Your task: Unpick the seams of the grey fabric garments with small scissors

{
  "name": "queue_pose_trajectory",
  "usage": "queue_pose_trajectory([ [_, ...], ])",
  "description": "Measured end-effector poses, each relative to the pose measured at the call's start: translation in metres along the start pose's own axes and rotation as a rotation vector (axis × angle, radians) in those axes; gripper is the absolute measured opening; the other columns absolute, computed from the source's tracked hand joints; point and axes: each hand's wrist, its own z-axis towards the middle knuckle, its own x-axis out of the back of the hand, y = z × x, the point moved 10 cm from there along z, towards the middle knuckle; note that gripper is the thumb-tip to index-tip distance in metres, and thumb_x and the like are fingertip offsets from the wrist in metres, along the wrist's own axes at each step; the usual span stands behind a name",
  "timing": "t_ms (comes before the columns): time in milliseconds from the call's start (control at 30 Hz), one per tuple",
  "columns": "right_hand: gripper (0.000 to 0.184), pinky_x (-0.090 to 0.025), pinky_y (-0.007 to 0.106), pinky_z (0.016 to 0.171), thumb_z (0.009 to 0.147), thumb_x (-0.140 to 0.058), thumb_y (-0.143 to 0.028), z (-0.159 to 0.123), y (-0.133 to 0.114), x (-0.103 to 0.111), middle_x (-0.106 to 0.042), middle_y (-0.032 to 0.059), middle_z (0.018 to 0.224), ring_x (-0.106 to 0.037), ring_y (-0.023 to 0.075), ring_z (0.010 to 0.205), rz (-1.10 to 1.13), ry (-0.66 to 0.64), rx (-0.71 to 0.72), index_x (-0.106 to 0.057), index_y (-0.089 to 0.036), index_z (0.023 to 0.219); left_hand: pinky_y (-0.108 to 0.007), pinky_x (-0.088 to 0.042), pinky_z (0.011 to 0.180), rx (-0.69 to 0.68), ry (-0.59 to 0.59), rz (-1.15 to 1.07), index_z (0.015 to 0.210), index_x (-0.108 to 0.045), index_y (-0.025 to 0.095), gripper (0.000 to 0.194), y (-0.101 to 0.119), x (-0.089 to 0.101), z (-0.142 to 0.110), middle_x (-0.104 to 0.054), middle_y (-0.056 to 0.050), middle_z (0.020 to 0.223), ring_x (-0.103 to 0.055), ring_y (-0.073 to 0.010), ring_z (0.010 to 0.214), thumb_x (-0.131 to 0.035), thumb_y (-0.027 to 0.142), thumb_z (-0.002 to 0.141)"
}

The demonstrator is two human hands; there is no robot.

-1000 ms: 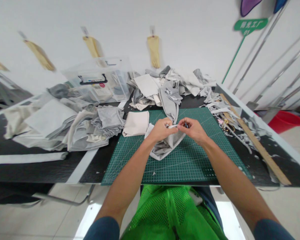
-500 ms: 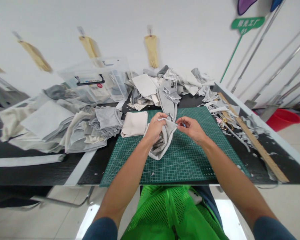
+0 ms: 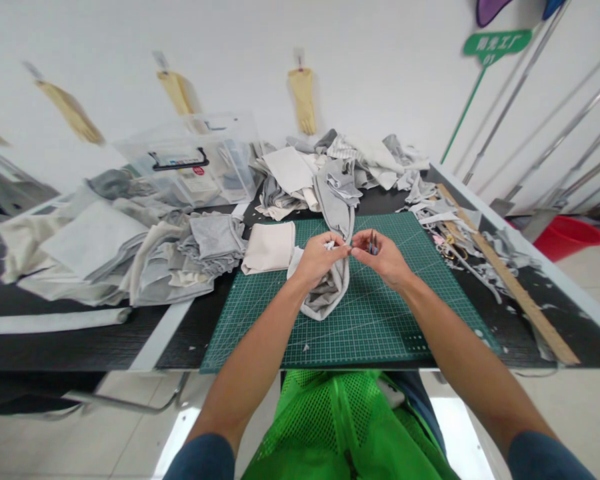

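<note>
A: Largest item first?

B: Black table (image 3: 90,348). On it, a green gridded cutting mat (image 3: 395,317), directly before the person. Cloth heap (image 3: 100,243) to the left of the mat, mixed greys and creams; behind it, a clear box (image 3: 195,187) with a dark handle.

A: Location of the worked piece?

B: Grey cloth (image 3: 324,303), loosely bunched on the mat, its upper part raised at the hands. Folded cream cloth (image 3: 269,248) just beside, on the left.

A: Hands?

B: Left hand (image 3: 323,259): narrow, fingers curled, pinching the grey cloth. Right hand (image 3: 383,261): thumb and forefinger together at the left fingertips (whether they grip cloth too, cannot tell).

A: Smallest item?

B: Small tool (image 3: 373,244), dark-tipped with some blue, held within the right hand, tip upward.
</note>
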Motion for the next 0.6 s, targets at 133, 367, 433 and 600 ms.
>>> queue_pose_trajectory([
  [133,0.046,-0.041,0.029,0.068,0.072,-0.085,-0.047,-0.002,-0.001,-0.016,-0.06,-0.0015,0.084,-0.048,0.0143,0.073,-0.104,-0.072,-0.01,-0.06,-0.022,0.1,-0.025,-0.043,0.066,0.032,-0.02,-0.058,0.075,-0.065,0.017,0.033,-0.003,-0.006,-0.003,-0.063,0.0,0.073,-0.055,-0.0129,0.069,-0.085,0.042,0.07],
  [367,0.042,-0.04,0.029,0.065,0.074,-0.084,-0.053,-0.004,0.001,-0.008,-0.06,-0.0009,0.078,-0.048,0.0136,0.069,-0.005,0.035,-0.017,-0.063,-0.021,0.09,-0.025,-0.044,0.073,-0.013,-0.078,-0.128,0.083,-0.067,0.017,0.037,0.01,-0.009,-0.005,-0.063,0.0,0.082,-0.057,-0.0125,0.076,-0.091,0.037,0.063],
  [433,0.045,-0.044,0.03,0.068,0.071,-0.087,-0.053,-0.003,0.005,-0.006,-0.063,0.0006,0.082,-0.054,0.0151,0.073,0.071,0.041,-0.045,-0.065,-0.021,0.093,-0.025,-0.043,0.071,-0.003,-0.093,-0.151,0.089,-0.068,0.017,0.041,0.01,-0.009,-0.005,-0.064,0.001,0.085,-0.057,-0.012,0.075,-0.093,0.034,0.061],
  [600,0.05,-0.048,0.03,0.072,0.068,-0.09,-0.05,-0.002,0.009,-0.005,-0.066,-0.0001,0.083,-0.058,0.0151,0.075,0.185,0.05,-0.063,-0.066,-0.022,0.1,-0.027,-0.046,0.071,0.042,-0.108,-0.136,0.097,-0.072,0.017,0.047,0.004,-0.008,-0.004,-0.068,-0.001,0.085,-0.061,-0.0141,0.074,-0.094,0.035,0.059],
])
